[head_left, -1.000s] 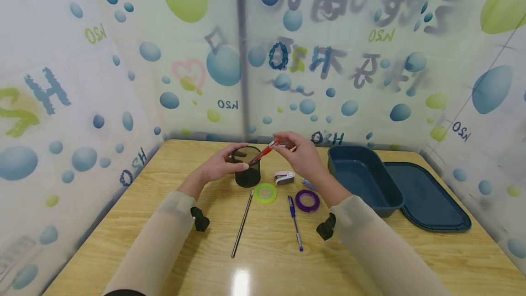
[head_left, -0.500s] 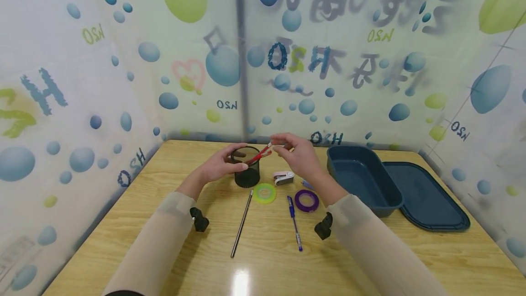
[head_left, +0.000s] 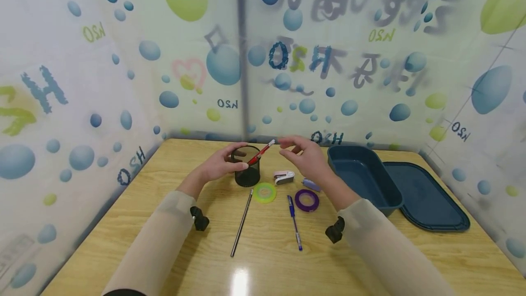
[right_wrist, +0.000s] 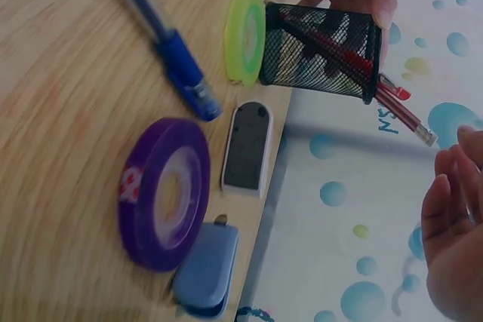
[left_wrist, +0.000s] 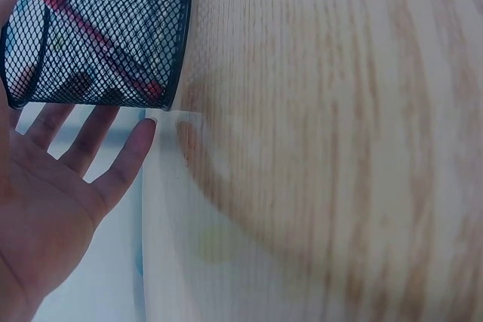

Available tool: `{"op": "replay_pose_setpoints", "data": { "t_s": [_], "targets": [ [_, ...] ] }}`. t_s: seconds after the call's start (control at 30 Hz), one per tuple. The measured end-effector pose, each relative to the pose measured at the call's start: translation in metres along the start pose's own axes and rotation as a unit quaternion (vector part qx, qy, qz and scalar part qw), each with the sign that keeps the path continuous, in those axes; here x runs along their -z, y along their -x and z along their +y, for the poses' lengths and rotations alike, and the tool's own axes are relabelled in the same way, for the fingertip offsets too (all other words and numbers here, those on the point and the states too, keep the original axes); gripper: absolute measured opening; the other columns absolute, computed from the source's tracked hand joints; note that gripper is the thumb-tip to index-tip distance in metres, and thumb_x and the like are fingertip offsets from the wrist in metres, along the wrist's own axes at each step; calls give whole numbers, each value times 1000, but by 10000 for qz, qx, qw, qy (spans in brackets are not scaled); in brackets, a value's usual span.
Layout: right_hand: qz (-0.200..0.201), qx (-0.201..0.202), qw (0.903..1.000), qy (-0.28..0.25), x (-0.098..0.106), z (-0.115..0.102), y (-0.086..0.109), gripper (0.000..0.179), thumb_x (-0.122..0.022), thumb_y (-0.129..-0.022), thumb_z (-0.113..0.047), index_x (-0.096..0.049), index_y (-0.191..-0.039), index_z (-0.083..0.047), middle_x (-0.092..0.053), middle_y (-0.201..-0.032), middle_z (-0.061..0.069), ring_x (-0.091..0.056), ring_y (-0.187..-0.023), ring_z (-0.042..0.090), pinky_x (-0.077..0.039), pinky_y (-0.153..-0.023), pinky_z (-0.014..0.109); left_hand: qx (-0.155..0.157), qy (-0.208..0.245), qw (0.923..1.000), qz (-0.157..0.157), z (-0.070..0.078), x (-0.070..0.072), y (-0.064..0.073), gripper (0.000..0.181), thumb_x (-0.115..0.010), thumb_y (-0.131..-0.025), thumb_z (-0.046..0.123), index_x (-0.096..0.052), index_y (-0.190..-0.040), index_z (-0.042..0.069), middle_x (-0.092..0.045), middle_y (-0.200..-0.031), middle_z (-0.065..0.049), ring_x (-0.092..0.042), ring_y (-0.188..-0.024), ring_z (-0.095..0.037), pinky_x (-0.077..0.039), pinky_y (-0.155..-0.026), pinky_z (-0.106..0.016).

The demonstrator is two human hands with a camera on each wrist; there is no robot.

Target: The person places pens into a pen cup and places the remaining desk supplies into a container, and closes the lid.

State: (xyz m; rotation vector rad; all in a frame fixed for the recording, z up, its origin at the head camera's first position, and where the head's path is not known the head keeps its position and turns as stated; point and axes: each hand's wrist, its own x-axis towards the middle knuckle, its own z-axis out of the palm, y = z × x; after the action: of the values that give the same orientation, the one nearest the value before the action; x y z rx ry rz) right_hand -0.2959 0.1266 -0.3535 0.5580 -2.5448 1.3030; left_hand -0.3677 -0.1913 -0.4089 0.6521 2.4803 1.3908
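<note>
My left hand [head_left: 218, 166] grips a black mesh pen cup [head_left: 248, 178], fingers round the far side and thumb at the near rim. Leaning out of the cup to the right is a red pencil [head_left: 267, 146] with a white eraser end. Beside it in the right wrist view, the red cap of a pen [right_wrist: 395, 87] shows at the rim. My right hand [head_left: 307, 158] is just right of the pencil's eraser end, apart from it, with loosely bent fingers and nothing in them.
On the table lie a dark pencil [head_left: 241, 224], a blue pen [head_left: 294, 223], a yellow-green tape roll [head_left: 265, 200], a purple tape roll [head_left: 298, 201], a small stapler [head_left: 284, 177] and a small blue object [head_left: 311, 185]. A dark blue box [head_left: 365, 175] and its lid [head_left: 435, 200] stand right.
My right hand pinched the red pencil and pen at the cup's rim earlier. It has let go and drawn back to the right, leaving them in the cup. The left hand keeps its place.
</note>
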Motion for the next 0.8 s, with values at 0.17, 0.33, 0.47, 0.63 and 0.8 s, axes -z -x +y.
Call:
{"op": "replay_pose_setpoints", "data": {
  "t_s": [0.17, 0.33, 0.47, 0.63, 0.8],
  "targets": [
    [-296, -173, 9992, 191, 8, 10, 10, 27, -73, -108, -26, -78, -133, -18, -77, -128, 6, -70, -103, 24, -59, -80, 36, 16, -55, 10000, 15, 1, 0, 1, 78, -77, -103, 43, -39, -170, 35, -51, -166, -15, -64, -137, -41, -56, -110, -56],
    [-979, -176, 9940, 464, 16, 23, 17, 22, -74, -107, -22, -80, -127, -16, -78, -127, 6, -70, -103, 20, -59, -84, 36, 11, -67, 10000, 24, 1, 0, 2, 78, -77, -103, 43, -39, -170, 35, -51, -166, -15, -64, -135, -40, -56, -108, -55],
    [-1919, -62, 9799, 540, 21, 34, 19, 22, -76, -105, -19, -82, -125, -13, -79, -128, 7, -70, -108, 22, -57, -92, 38, 62, -156, 9998, 49, 1, 0, 3, 79, -77, -103, 45, -38, -170, 36, -48, -167, -15, -65, -134, -40, -55, -107, -54],
    [-3018, -82, 9522, 457, 21, 43, 19, 21, -81, -99, -15, -85, -120, -17, -77, -128, -1, -65, -125, 32, -55, -101, 45, 109, -125, 9999, 43, 1, 0, 3, 79, -78, -102, 46, -39, -170, 37, -50, -164, -17, -66, -131, -38, -55, -107, -54],
    [-3502, 13, 9355, 481, 17, 49, 18, 19, -83, -98, -12, -88, -114, -18, -78, -122, -5, -66, -126, 23, -53, -111, 52, 99, -91, 9999, 25, 1, 0, 3, 78, -78, -103, 46, -38, -170, 38, -50, -163, -17, -66, -129, -36, -55, -107, -54]
  ]
}}
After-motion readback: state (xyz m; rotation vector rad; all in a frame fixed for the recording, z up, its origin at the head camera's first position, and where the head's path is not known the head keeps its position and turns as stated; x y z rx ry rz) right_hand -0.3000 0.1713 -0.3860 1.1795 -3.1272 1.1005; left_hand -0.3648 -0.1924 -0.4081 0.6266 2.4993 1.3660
